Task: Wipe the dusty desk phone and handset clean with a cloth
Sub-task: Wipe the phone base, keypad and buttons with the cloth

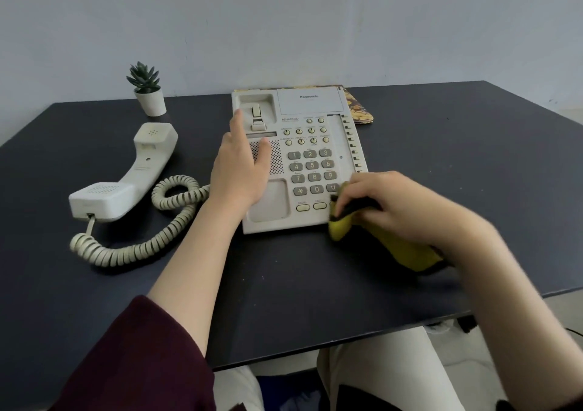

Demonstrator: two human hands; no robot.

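A cream desk phone (pixel 310 103) with grey number keys sits in the middle of the dark desk. Its handset (pixel 126 174) lies off the cradle to the left, face up, joined to the phone by a coiled cord (pixel 138 246). My left hand (pixel 241 170) rests flat on the phone's speaker grille and empty cradle, fingers spread. My right hand (pixel 391 205) grips a yellow and black cloth (pixel 339 226) and presses it against the phone's near right corner, covering the lowest right keys.
A small potted succulent (pixel 148 93) stands at the back left near the wall. A patterned yellow-brown pad (pixel 361 109) pokes out from behind the phone. The desk's front edge (pixel 347 342) runs just above my lap.
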